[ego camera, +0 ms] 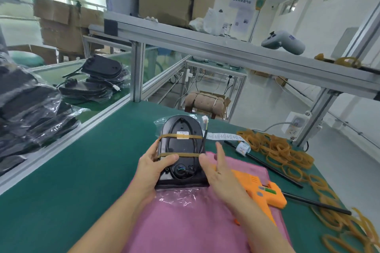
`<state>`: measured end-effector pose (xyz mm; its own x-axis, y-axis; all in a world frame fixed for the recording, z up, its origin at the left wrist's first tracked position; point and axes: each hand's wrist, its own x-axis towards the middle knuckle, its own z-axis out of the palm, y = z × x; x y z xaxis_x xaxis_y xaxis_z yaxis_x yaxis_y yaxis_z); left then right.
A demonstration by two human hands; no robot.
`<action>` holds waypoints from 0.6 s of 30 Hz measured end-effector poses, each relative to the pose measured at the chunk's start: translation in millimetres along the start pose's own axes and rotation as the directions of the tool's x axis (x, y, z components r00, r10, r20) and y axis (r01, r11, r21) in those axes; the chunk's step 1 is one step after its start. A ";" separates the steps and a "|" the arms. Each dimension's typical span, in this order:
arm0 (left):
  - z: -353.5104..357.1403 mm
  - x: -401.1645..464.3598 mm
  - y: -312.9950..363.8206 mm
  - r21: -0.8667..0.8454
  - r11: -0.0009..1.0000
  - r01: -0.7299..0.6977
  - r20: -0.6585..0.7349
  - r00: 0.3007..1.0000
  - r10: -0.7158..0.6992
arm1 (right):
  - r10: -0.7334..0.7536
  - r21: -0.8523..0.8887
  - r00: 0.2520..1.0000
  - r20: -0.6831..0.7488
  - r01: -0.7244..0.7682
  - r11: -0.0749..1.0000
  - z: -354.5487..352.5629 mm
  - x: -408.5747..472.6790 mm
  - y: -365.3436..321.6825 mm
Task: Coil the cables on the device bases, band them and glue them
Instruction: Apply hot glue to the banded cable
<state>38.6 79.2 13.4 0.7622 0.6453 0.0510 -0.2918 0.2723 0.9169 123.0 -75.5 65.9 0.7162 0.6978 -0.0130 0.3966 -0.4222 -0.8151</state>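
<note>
Head view: your left hand [153, 167] grips the device base [182, 150], which lies on the pink cloth [185, 222] with its long axis pointing away from you. Your right hand [218, 167], fingers relaxed, touches its right edge; the glue gun [265, 191] lies just beyond that hand, nearest it.

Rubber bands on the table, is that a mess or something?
Yes, a bit. The loose rubber bands lie scattered in a heap along the right side of the green table, not in any box. The device base itself looks neat, with two bands across it.
</note>
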 end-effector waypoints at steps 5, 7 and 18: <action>-19.7 -4.7 36.9 -0.021 0.998 -0.059 -0.072 0.996 0.057 | -0.131 0.186 0.991 0.035 0.122 0.975 33.0 11.6 -39.8; -32.4 -6.1 53.5 -0.007 0.996 -0.092 -0.131 0.987 0.091 | -0.153 0.200 0.987 0.053 0.139 0.970 43.9 19.4 -57.4; -103.9 -35.4 160.1 0.230 0.897 -0.376 -0.353 0.827 0.437 | -0.380 0.344 0.895 0.234 0.290 0.893 115.6 65.1 -166.6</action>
<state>-95.1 174.2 117.2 0.2986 0.9048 0.3035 -0.4159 -0.1628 0.8947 37.1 107.2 133.9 0.3560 0.9202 0.1631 0.3644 0.0240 -0.9310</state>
